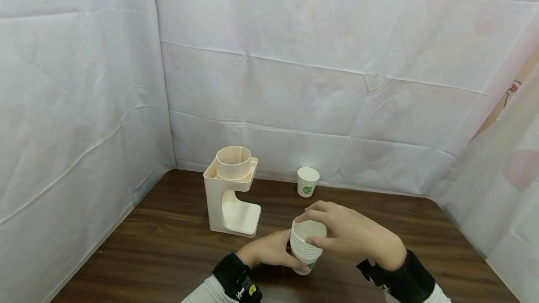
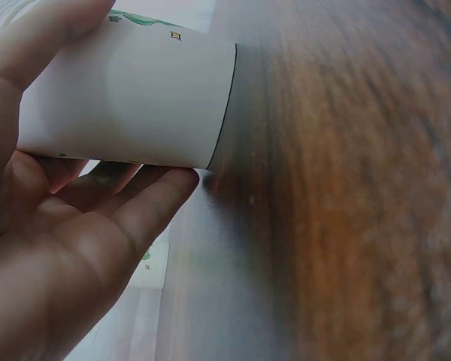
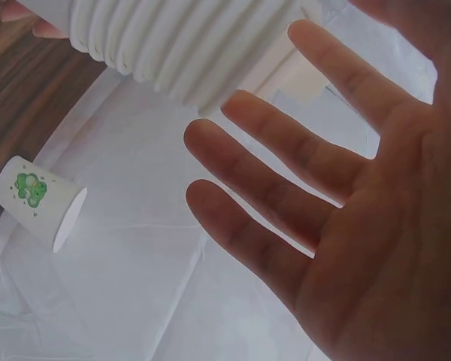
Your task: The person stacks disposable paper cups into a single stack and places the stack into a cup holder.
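A nested stack of white paper cups [image 1: 304, 246] stands upright near the front of the table. My left hand [image 1: 275, 249] grips the stack low down, thumb on one side and fingers on the other. Close up in the left wrist view, the lowest cup [image 2: 135, 98] shows a bit of green print, its base close to the tabletop. Over the rim of the stack is my right hand [image 1: 343, 230], its fingers extended and spread. In the right wrist view the right fingers [image 3: 248, 241] hold nothing, and the ribbed rims [image 3: 173, 45] lie just past the fingertips.
A cream holder [image 1: 214, 200] with a round tube [image 1: 233, 165] on top and a flat foot stands at the left. One single paper cup [image 1: 307, 182] with a green print stands at the back, by the white cloth [image 1: 294, 83]. Beneath is a dark wood table [image 1: 168, 237].
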`<state>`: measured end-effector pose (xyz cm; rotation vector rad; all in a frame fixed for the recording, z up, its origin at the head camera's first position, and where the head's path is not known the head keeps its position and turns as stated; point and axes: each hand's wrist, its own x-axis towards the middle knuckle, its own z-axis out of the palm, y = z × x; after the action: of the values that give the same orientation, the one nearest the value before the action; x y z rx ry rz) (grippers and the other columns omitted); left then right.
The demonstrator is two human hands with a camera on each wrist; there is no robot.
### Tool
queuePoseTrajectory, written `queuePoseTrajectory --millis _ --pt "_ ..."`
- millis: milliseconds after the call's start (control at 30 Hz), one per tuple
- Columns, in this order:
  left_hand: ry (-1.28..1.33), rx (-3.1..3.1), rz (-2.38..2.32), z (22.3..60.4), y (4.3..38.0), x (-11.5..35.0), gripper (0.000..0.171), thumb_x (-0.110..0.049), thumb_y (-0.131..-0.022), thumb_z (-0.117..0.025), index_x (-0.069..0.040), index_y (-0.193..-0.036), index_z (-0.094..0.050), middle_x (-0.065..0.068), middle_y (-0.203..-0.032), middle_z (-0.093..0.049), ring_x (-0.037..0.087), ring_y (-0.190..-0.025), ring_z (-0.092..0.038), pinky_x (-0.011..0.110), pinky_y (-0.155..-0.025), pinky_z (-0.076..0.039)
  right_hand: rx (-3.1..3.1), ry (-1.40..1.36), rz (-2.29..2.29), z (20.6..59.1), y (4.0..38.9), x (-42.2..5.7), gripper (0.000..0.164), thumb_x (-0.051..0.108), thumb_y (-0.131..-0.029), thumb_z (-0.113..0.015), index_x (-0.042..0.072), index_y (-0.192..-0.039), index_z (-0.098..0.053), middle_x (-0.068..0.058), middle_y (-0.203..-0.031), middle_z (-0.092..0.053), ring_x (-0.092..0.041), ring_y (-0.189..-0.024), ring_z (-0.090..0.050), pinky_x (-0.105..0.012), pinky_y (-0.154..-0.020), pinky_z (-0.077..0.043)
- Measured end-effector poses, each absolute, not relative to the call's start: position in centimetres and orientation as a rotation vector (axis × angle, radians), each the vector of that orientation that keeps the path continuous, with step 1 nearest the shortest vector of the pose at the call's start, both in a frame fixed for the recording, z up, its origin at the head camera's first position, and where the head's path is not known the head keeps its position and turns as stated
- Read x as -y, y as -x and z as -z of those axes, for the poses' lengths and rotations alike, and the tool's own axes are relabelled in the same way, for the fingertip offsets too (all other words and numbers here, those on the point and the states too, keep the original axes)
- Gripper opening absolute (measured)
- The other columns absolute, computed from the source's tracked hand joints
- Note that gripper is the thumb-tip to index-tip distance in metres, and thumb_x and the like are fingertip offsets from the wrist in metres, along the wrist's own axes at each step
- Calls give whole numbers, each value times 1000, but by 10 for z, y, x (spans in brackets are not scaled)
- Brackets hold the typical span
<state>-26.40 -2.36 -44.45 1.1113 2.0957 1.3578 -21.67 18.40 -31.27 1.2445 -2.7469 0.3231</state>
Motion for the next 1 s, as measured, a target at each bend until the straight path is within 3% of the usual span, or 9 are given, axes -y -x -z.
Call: queuePoseTrajectory --millis 500,1000 --pt "-1116 -2072 -1389 446 264 23 62 -29 -76 -77 -30 -128 -43 -12 -118 -57 5 -108 -51 32 -97 -39 2670 -1201 -365 309 242 -191 24 36 -91 -59 38 -116 -56 20 -110 -54 0 -98 -51 -32 -79 -51" --pt "-1096 -2121 -1381 445 262 23 67 -31 -74 -79 -31 -130 -42 -14 -118 -57 5 -109 -50 33 -99 -38 2570 -1106 -407 325 300 -209 27 22 -88 -64 20 -114 -61 -2 -111 -64 -14 -104 -54 -42 -84 -51"
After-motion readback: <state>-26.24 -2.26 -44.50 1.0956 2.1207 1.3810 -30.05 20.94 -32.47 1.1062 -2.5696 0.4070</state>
